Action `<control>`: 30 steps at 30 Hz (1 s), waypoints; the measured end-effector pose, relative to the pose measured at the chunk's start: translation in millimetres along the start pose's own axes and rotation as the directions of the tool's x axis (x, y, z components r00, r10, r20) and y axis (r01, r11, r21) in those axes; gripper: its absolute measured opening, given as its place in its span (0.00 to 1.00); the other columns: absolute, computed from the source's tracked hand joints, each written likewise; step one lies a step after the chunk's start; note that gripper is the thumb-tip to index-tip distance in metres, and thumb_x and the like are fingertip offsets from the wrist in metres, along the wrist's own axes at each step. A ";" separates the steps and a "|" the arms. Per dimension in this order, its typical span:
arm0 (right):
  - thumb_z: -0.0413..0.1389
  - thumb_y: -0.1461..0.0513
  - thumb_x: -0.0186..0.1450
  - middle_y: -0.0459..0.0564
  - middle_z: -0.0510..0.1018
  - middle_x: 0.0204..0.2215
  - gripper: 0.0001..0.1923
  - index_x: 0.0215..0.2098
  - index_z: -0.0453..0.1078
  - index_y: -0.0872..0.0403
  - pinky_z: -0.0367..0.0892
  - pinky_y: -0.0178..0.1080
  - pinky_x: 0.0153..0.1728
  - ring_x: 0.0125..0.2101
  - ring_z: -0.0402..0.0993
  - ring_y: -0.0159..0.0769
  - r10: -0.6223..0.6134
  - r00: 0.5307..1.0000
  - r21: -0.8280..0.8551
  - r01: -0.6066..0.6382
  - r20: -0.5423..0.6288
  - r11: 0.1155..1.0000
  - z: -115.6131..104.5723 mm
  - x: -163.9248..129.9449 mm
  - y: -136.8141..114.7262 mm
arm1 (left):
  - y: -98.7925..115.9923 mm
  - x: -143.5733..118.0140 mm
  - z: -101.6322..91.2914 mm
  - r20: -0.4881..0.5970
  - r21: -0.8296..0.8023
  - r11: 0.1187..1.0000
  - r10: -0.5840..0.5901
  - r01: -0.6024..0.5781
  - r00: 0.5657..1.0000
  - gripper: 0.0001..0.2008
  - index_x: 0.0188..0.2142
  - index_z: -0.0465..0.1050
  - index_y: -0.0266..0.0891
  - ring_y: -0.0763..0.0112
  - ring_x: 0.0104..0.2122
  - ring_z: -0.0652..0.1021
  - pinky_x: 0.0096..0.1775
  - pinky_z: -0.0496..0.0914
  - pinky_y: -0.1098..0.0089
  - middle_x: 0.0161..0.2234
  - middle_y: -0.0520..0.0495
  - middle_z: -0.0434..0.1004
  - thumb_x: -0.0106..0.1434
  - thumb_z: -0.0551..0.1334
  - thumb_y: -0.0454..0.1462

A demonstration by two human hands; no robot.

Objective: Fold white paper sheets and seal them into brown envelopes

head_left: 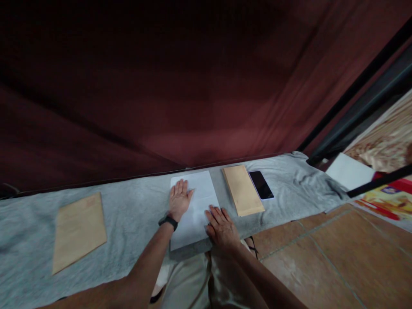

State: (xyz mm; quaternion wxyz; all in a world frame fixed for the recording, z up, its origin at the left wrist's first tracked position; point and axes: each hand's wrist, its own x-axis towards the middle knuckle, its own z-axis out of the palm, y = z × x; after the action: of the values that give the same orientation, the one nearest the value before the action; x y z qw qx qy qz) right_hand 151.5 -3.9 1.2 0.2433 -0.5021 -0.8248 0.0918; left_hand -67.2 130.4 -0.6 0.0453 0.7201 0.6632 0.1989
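Observation:
A white sheet of paper [201,193] lies on a grey cloth [135,214] in front of me. My left hand [179,199] rests flat on the sheet's left part, fingers together, a black band on the wrist. My right hand [221,227] presses flat on the sheet's lower right corner. Neither hand grips anything. A brown envelope [242,189] lies just right of the sheet, and a second brown envelope [79,229] lies far to the left on the cloth.
A black phone [261,184] lies beside the right envelope. A dark red curtain [161,86] hangs behind the cloth. Tiled floor [337,257] spreads to the right, with a white sheet [349,171] and coloured packaging [391,199] beyond.

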 end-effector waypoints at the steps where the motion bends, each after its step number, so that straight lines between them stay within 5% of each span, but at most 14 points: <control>1: 0.56 0.61 0.72 0.58 0.63 0.69 0.29 0.71 0.60 0.51 0.55 0.58 0.68 0.68 0.61 0.49 0.001 1.000 0.003 -0.001 -0.002 1.000 0.3 -0.2 0.2 | -8.5 0.8 -3.0 -0.014 0.013 1.000 -0.014 0.014 1.000 0.32 0.68 0.60 0.28 0.50 0.71 0.57 0.69 0.50 0.48 0.70 0.29 0.57 0.73 0.50 0.46; 5: 0.56 0.59 0.73 0.56 0.62 0.70 0.28 0.70 0.61 0.51 0.53 0.56 0.69 0.68 0.60 0.48 0.005 1.000 -0.039 -0.005 -0.006 0.999 4.4 -0.7 2.8 | -33.3 -12.9 -13.7 -0.069 0.086 0.995 -0.049 0.055 0.996 0.31 0.67 0.61 0.25 0.50 0.70 0.61 0.68 0.53 0.49 0.69 0.28 0.59 0.74 0.46 0.44; 8: 0.55 0.55 0.73 0.55 0.60 0.71 0.28 0.70 0.62 0.49 0.52 0.55 0.69 0.69 0.58 0.49 0.021 0.999 -0.093 -0.023 -0.026 0.995 8.1 -0.7 5.3 | -40.8 -46.8 -20.6 -0.070 0.121 0.993 -0.009 0.017 0.998 0.31 0.66 0.63 0.23 0.49 0.69 0.62 0.68 0.56 0.49 0.68 0.27 0.61 0.74 0.43 0.43; 12: 0.55 0.54 0.74 0.56 0.60 0.71 0.28 0.70 0.62 0.48 0.52 0.54 0.69 0.68 0.60 0.49 0.004 1.000 -0.146 -0.009 -0.030 0.989 9.7 -1.1 7.0 | -36.4 -111.8 -31.7 0.011 0.108 0.981 0.161 -0.161 0.987 0.29 0.68 0.62 0.34 0.52 0.69 0.63 0.67 0.58 0.47 0.68 0.36 0.65 0.74 0.48 0.47; 16: 0.54 0.54 0.74 0.56 0.60 0.71 0.27 0.70 0.62 0.49 0.52 0.54 0.69 0.68 0.61 0.49 -0.002 1.000 -0.168 -0.002 -0.026 0.986 6.5 -1.2 5.7 | -22.6 -157.7 -46.1 0.133 0.086 0.914 0.385 -0.397 0.914 0.30 0.70 0.60 0.44 0.57 0.69 0.63 0.69 0.54 0.49 0.69 0.43 0.63 0.72 0.54 0.48; 24: 0.53 0.56 0.75 0.55 0.65 0.68 0.24 0.67 0.66 0.51 0.52 0.53 0.69 0.67 0.62 0.46 -0.012 1.000 -0.152 0.008 -0.025 0.988 2.3 -3.3 4.3 | 8.1 -150.9 -78.5 0.453 0.136 0.915 0.284 -0.380 0.845 0.32 0.68 0.63 0.37 0.57 0.69 0.64 0.66 0.61 0.52 0.69 0.38 0.62 0.63 0.55 0.31; 30: 0.54 0.58 0.74 0.56 0.66 0.68 0.23 0.66 0.66 0.54 0.53 0.52 0.69 0.67 0.62 0.44 -0.051 0.999 -0.081 0.051 -0.005 0.995 -2.6 -9.4 6.0 | 16.3 -148.7 -87.4 0.457 0.118 0.927 0.267 -0.355 0.849 0.33 0.66 0.66 0.38 0.62 0.68 0.65 0.67 0.61 0.56 0.69 0.40 0.63 0.63 0.49 0.24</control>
State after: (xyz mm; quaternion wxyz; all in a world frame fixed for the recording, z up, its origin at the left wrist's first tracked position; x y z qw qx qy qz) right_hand 161.0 -9.5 -1.9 0.2281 -0.4907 -0.8394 0.0502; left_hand -88.4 -33.5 51.3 0.0866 0.8451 0.5268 -0.0281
